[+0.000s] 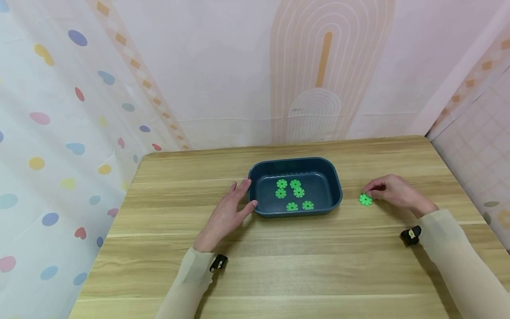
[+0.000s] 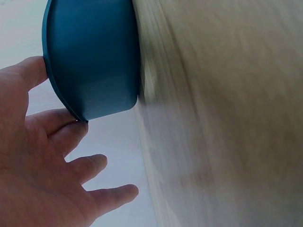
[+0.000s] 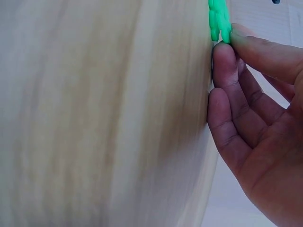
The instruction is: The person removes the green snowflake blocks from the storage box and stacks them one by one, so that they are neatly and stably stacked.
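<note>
Bare table around blue tray

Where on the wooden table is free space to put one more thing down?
The wooden table is bare along its near strip, between the two sleeves, and along the far edge behind the dark blue plastic tray. Crowded: the tray holds six green notched discs, the left hand touches its left wall, and the right hand pinches a seventh green disc.

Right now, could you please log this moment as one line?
left hand: open, touching blue tray | right hand: pinching green disc on table | tray: six discs
</note>
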`<control>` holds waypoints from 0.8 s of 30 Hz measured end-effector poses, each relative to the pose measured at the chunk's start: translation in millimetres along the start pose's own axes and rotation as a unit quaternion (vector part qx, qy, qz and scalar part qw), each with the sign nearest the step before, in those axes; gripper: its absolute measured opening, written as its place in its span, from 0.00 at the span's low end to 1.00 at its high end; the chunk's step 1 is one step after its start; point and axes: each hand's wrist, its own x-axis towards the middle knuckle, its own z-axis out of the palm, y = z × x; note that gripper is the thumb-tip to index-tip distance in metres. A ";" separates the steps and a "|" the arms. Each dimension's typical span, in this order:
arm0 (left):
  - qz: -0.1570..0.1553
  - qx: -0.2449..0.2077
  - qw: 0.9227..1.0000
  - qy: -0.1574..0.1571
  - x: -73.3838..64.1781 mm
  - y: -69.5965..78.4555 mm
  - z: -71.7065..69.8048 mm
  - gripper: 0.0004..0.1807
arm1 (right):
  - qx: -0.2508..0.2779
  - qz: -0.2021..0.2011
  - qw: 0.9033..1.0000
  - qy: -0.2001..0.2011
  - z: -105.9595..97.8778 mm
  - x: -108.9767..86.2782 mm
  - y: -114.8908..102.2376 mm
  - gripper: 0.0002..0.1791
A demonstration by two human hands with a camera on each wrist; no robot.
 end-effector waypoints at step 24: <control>0.004 -0.008 1.000 0.002 0.2 -1.9 1.2 0.39 | 0.002 0.013 1.000 -0.001 -0.1 -0.2 1.7 0.08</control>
